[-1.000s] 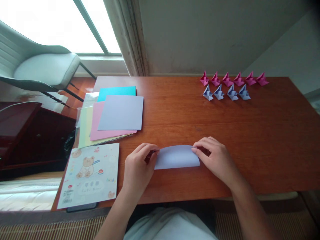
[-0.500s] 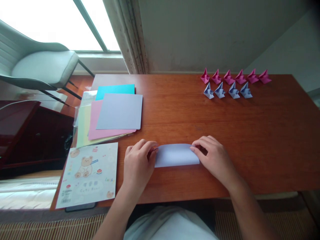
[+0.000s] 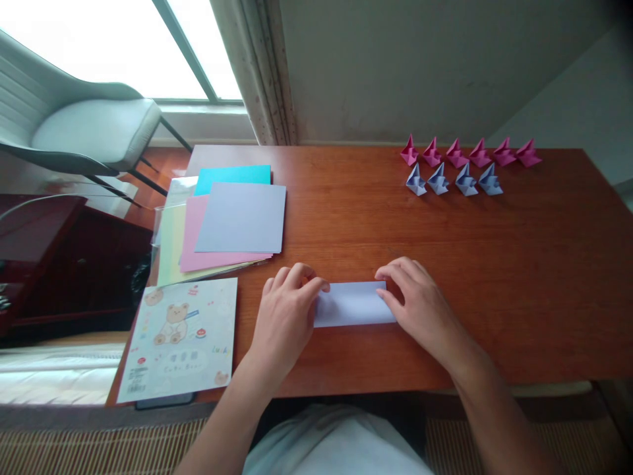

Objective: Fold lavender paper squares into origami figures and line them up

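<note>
A pale lilac sheet of paper [image 3: 353, 303], folded into a flat horizontal strip, lies on the table in front of me. My left hand [image 3: 289, 303] covers its left end, fingers curled, with thumb and fingertips close together at the far edge. At the right end, my right hand [image 3: 418, 300] has its thumb against the paper and its index finger raised apart from the thumb. The strip's far edge looks straight and creased. What lies under the left palm is hidden.
Loose coloured sheets [image 3: 242, 218] lie at the left, beyond a bear-printed paper pack [image 3: 185, 343]. Pink folded paper figures [image 3: 455, 155] and lilac ones [image 3: 465, 181] stand in two rows at the far right of the wooden table [image 3: 341, 231]. A chair [image 3: 93, 132] stands by the window.
The strip's curved far edge has flattened into a straight crease. My left hand has shifted right over the paper. My right index finger has lifted away from the thumb.
</note>
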Tool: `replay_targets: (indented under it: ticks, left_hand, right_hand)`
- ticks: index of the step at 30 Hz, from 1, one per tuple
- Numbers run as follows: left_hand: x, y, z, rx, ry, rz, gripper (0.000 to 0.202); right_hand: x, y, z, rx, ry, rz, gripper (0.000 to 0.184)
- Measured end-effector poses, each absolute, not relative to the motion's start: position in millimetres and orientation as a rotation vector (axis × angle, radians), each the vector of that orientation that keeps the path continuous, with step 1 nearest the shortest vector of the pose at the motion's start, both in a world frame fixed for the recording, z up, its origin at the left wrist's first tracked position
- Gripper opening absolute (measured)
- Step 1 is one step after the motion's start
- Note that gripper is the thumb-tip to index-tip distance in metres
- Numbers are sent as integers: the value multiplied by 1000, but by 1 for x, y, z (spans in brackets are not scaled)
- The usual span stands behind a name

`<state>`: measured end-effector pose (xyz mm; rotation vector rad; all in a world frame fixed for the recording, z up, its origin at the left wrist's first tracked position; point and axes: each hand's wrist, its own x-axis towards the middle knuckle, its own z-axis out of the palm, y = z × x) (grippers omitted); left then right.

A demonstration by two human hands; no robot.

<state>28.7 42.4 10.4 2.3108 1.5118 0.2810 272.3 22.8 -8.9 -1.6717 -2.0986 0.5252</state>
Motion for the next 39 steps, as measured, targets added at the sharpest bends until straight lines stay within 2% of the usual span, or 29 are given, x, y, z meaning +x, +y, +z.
replay_targets:
  ticks: [5,15,22,29,39]
  left_hand:
    - [30,43,10,2349,1414,227,39]
    - [41,41,9,2426,1365,173,23]
    - [41,40,4,2428,1214,221,26]
    - [43,24,14,2617,1226,39,22]
    - [42,-18,6,2945,1190,-4,47]
  right_hand:
    - [263,29,0,-1535,-2305,615,30]
    - [247,27,10,-1640,-2427,506,11]
    - [238,27,9,-1575,-2480,551,25]
    - [234,9,15,-1580,-2535,434,23]
    - [235,-33,10,-1488,-2643,96,47]
